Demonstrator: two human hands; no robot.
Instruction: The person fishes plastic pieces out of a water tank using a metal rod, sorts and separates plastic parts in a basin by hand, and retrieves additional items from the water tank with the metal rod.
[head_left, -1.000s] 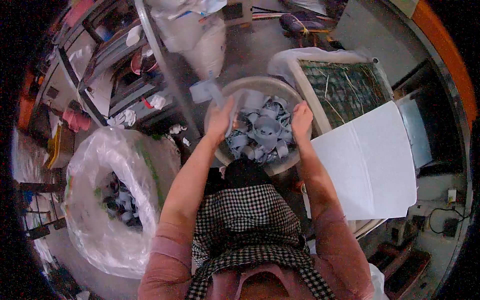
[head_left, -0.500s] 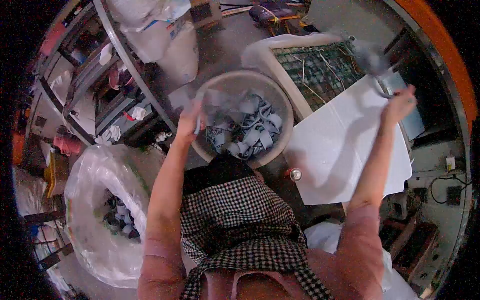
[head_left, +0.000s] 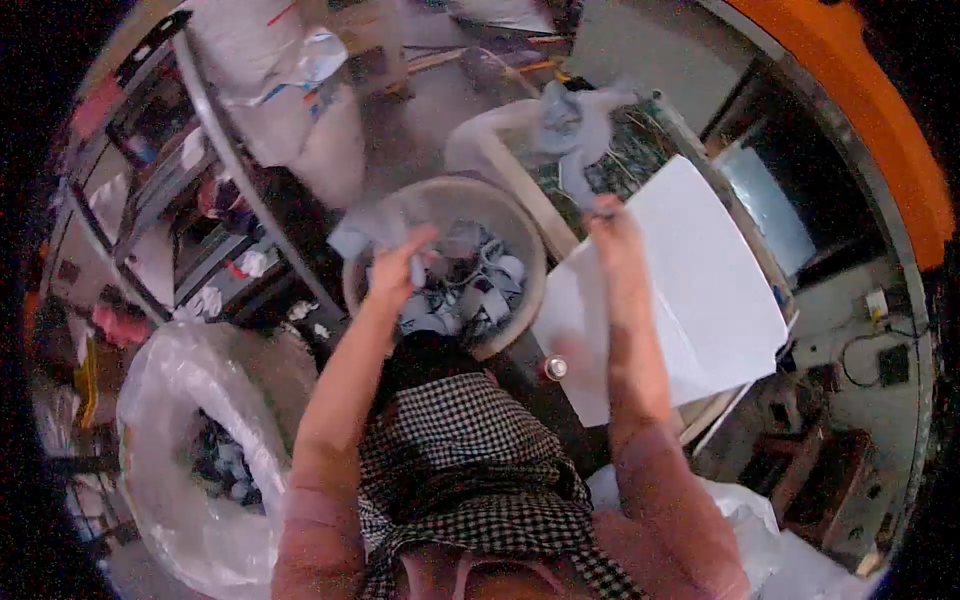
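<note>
My left hand is closed on a thin, pale grey piece above the left side of a round tub. Blur hides the exact kind of that piece. Inside the tub lies a heap of similar grey curved pieces. Out to the right, my right hand grips a floppy grey strip-like piece, which sticks up from the fingers over a green mesh frame. A large white board lies beneath and beside my right forearm.
A can stands between the tub and the board. At lower left, a clear plastic bag holds more grey pieces. A metal rack rises on the left, and stuffed white sacks stand behind it.
My right hand has swung left with its grey piece, from the board's far right edge to near the mesh frame. My left hand stays over the tub, still holding its piece. The view has shifted.
</note>
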